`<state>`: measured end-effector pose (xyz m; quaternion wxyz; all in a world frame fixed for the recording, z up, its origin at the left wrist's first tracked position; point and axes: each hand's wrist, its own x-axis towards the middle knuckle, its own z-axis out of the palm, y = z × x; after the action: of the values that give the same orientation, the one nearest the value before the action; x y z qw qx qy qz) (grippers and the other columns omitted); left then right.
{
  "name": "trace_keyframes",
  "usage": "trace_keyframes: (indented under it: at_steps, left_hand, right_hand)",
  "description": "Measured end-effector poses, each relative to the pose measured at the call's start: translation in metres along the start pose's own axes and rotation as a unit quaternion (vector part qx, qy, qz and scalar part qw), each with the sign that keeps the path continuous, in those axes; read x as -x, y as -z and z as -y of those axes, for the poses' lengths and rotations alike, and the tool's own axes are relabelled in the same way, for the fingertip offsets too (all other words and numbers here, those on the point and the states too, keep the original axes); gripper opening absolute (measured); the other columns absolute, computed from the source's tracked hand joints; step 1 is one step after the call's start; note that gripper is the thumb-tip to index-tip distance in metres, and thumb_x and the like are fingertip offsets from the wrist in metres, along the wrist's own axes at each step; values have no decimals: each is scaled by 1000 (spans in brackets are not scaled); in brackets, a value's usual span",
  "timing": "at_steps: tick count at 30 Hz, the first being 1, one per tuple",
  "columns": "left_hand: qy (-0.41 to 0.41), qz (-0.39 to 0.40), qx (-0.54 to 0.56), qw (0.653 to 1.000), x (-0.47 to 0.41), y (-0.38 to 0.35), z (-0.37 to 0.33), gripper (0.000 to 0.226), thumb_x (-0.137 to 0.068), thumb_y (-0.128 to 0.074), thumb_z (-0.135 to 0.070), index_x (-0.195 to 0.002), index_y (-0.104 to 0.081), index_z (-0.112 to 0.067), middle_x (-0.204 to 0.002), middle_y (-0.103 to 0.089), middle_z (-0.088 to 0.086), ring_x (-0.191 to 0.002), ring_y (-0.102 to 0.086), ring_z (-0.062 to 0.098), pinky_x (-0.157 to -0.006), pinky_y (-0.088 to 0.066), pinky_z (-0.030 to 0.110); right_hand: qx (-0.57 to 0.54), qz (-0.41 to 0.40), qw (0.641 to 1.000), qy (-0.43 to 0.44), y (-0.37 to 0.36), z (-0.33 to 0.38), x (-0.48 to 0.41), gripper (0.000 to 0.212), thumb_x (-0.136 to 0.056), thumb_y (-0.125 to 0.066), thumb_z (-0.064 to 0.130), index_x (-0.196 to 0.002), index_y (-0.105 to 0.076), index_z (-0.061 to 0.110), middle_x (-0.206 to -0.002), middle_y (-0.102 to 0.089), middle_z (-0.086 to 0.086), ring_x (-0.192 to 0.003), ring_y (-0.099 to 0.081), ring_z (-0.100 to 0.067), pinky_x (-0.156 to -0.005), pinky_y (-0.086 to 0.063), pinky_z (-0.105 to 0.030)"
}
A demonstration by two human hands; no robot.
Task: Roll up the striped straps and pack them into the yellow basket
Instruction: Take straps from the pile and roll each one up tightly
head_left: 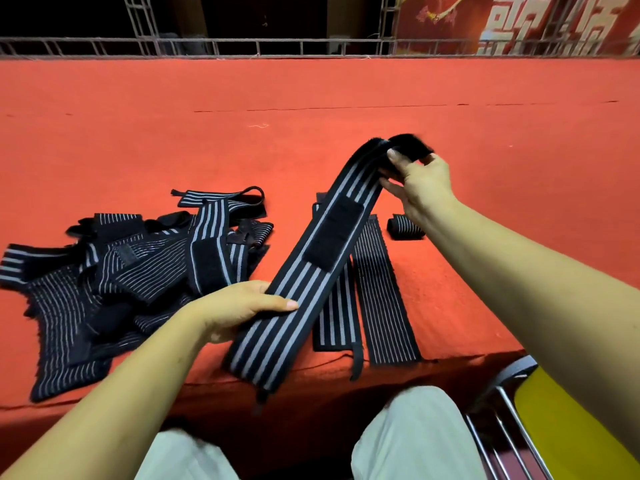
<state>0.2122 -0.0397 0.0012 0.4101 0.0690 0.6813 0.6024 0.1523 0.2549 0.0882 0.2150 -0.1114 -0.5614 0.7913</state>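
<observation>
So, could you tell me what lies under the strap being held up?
Two flat striped straps on the red cloth, side by side; the held strap covers part of the left one.

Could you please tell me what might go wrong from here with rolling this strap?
The right hand pinches only the far end of the strap, so the roll may start crooked. Its near end hangs past the table edge and could snag. The right forearm might knock the rolled strap beside it.

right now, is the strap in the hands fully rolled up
No, the strap stretches out long between the left hand and the right hand, with only its far end curled.
</observation>
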Motion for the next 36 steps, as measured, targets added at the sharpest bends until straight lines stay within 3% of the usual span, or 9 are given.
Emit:
trace_keyframes:
  at_steps: [3, 14, 18, 20, 24, 28, 31, 33, 36]
  left_hand:
    - [-9, -39, 52, 998, -5, -4, 3, 25, -92, -65, -13, -115, -63, -4, -108, -74, 17, -89, -73, 23, -81, -61, 35]
    - [-18, -89, 168, 982, -29, -22, 32, 21, -99, -48, -2, -112, -65, 2, -109, -73, 22, -91, -75, 28, -85, -59, 43]
    - [-22, -196, -28, 980, -34, -11, 39, 14, -96, -57, -13, -99, -70, -11, -93, -76, 9, -86, -72, 23, -90, -55, 43]
    - [-34, -307, -157, 938, -41, 2, 45, 6, -85, -64, -24, -89, -66, -20, -79, -70, 3, -81, -67, 29, -90, -53, 47]
    - [-146, -403, -158, 889, -39, 7, 33, 15, -91, -59, -30, -105, -64, -30, -107, -69, -3, -105, -64, 18, -100, -47, 36]
    - [-218, -262, 2, 940, -33, -1, 4, 44, -78, -66, -61, -115, -62, -38, -124, -68, -8, -121, -58, 5, -113, -39, 39]
    - [-215, -90, 79, 969, -39, -11, -7, 56, -89, -62, -50, -139, -50, -29, -136, -63, -4, -131, -53, 6, -117, -32, 39]
    - [-222, -7, 75, 972, -37, -27, -9, 44, -95, -57, -35, -136, -56, -19, -131, -66, 6, -130, -56, 16, -111, -43, 34]
    - [-208, 41, 26, 977, -30, -39, -9, 29, -103, -39, -2, -106, -67, -7, -91, -76, 11, -89, -72, 17, -77, -56, 22]
  right_hand:
    - [-25, 6, 999, 26, -6, 1, 1, 19, -92, -66, 1, -93, -62, 19, -99, -68, -7, -107, -69, -31, -92, -55, -46]
    - [-2, 58, 998, 27, -11, -7, 12, 15, -93, -65, 3, -91, -60, 17, -100, -64, -12, -99, -67, -21, -87, -54, -35]
    - [-1, 97, 995, -3, -13, -6, 22, 12, -93, -65, 1, -97, -62, 12, -105, -66, -17, -95, -69, -31, -86, -60, -41]
    - [7, 129, 991, -28, -17, -2, 27, 13, -92, -66, 2, -100, -63, 11, -104, -68, -15, -87, -69, -30, -81, -59, -36]
    - [56, 229, 969, -74, -30, 3, 42, 15, -89, -72, 16, -100, -63, 13, -99, -69, -9, -87, -61, -29, -81, -52, -33]
    - [44, 351, 917, -183, -46, 12, 65, 30, -70, -82, 40, -78, -62, 19, -72, -63, 0, -68, -59, -18, -69, -46, -29]
    - [3, 436, 858, -274, -49, 14, 77, 45, -58, -87, 45, -77, -56, 18, -68, -53, 1, -61, -52, -16, -70, -44, -32]
    - [-2, 448, 848, -282, -48, 15, 81, 39, -66, -85, 32, -83, -54, 17, -72, -48, 0, -55, -50, -12, -62, -46, -28]
    - [11, 424, 868, -258, -46, 19, 83, 11, -83, -60, 6, -93, -57, 11, -84, -51, -8, -51, -57, -9, -63, -48, -27]
